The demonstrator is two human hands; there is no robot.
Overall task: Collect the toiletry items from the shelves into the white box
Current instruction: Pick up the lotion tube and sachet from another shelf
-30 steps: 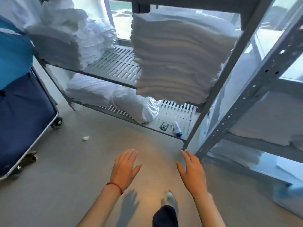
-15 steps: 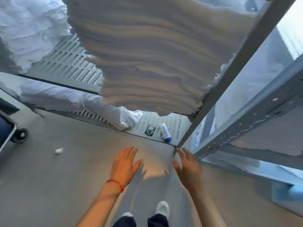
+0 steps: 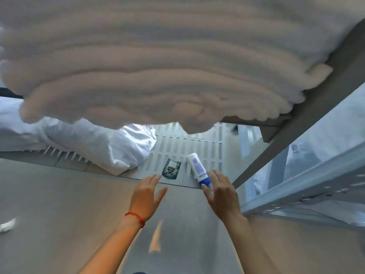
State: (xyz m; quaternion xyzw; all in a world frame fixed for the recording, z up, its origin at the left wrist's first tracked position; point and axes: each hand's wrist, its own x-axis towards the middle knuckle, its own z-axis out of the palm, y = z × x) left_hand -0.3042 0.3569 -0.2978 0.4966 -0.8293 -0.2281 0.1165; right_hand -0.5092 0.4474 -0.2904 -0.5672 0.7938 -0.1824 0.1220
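1. The left hand (image 3: 147,191) reaches forward with fingers straight and spread, holding nothing; its fingertips lie just short of the dark sachet (image 3: 171,169), at the sachet's 7 o'clock. A red string bracelet (image 3: 135,216) circles that wrist
2. The right hand (image 3: 221,191) is also released, fingers extended and slightly fanned, grasping nothing; its fingers sit right beside the blue cap of the white tube (image 3: 197,167), at the tube's 5 o'clock. Whether a fingertip touches the cap cannot be told
3. The white tube lies on its side on the bottom slotted shelf (image 3: 197,147), cap end toward the shelf's front edge, just at 3 o'clock of the dark sachet, which lies flat; the two are near but apart
4. At 9 o'clock of the sachet, a bundle of white linen (image 3: 102,143) rests on the same shelf
5. At 12 o'clock, a stack of folded towels (image 3: 158,66) on the shelf above fills the upper view, blurred
6. At 3 o'clock stands a grey metal upright (image 3: 276,149) of the rack
7. A small white scrap (image 3: 7,225) lies on the floor at far 8 o'clock
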